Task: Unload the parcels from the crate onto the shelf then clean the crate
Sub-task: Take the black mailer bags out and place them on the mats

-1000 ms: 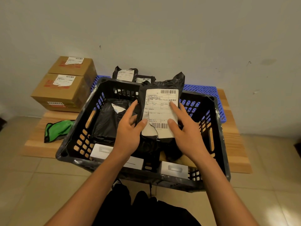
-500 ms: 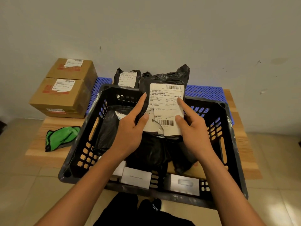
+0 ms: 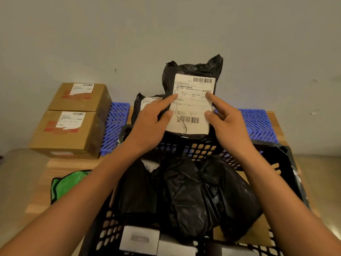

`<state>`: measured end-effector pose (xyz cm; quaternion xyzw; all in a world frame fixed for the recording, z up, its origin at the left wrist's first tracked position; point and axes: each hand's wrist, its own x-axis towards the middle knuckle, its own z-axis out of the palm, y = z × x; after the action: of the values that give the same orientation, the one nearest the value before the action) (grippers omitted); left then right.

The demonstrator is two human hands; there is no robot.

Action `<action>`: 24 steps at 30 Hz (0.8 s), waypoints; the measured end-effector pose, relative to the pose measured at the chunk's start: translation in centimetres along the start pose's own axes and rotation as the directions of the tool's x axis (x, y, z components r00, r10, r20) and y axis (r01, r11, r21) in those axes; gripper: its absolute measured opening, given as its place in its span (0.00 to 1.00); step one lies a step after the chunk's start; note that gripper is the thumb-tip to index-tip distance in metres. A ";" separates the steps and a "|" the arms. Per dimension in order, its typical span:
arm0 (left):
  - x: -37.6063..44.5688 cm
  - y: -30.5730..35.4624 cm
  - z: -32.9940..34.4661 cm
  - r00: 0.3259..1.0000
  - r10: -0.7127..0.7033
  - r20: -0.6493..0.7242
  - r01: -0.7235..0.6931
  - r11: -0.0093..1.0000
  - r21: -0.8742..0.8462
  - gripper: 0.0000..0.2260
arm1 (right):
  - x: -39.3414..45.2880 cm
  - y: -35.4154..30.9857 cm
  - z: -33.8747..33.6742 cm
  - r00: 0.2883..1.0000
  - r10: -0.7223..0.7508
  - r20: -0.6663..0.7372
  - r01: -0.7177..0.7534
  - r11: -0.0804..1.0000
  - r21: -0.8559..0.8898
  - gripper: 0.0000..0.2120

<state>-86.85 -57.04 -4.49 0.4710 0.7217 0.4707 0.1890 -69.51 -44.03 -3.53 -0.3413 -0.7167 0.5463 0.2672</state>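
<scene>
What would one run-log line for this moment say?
hands: both hold parcel | place: above crate | shelf: pending

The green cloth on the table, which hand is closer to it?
Left. The left hand holds the black parcel on the green cloth's side; the right hand grips the parcel's far edge, farther away.

Crate point(image 3: 282, 159) sits on the bench point(image 3: 55, 165) with parcels point(image 3: 186, 196) in it. Two boxes point(image 3: 72, 119) stacked back left, cloth point(image 3: 68, 185) in front of them, another parcel point(image 3: 145, 104) behind the crate.
</scene>
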 end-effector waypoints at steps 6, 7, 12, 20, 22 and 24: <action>6.7 -2.8 -1.9 0.995 -0.074 0.065 0.071 0.996 0.057 0.17 | 6.6 0.4 1.1 0.999 0.029 0.019 -0.026 0.992 -0.126 0.23; 7.7 -3.3 -2.1 0.991 -0.094 0.099 0.086 0.993 0.082 0.17 | 7.7 0.6 1.2 0.999 0.032 0.039 -0.025 0.986 -0.167 0.23; 11.7 -7.2 -1.4 0.930 -0.205 0.305 0.154 0.971 0.184 0.20 | 12.5 3.2 1.3 0.982 0.136 0.133 -0.078 0.926 -0.370 0.23; 15.3 -14.1 2.1 0.787 -0.339 0.516 0.160 0.919 0.361 0.24 | 17.8 8.6 1.9 0.863 0.394 0.315 -0.041 0.678 -0.734 0.29; 15.7 -15.4 2.7 0.761 -0.348 0.547 0.119 0.904 0.410 0.24 | 18.5 9.9 2.3 0.815 0.460 0.352 0.000 0.607 -0.795 0.31; 15.8 -16.4 3.3 0.736 -0.345 0.583 0.048 0.885 0.463 0.25 | 18.9 11.2 2.6 0.777 0.496 0.387 0.042 0.572 -0.819 0.32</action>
<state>-100.39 -43.70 -17.50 0.5525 0.7406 0.0884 0.3720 -81.09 -28.97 -14.82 -0.3334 -0.8731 0.2785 -0.2213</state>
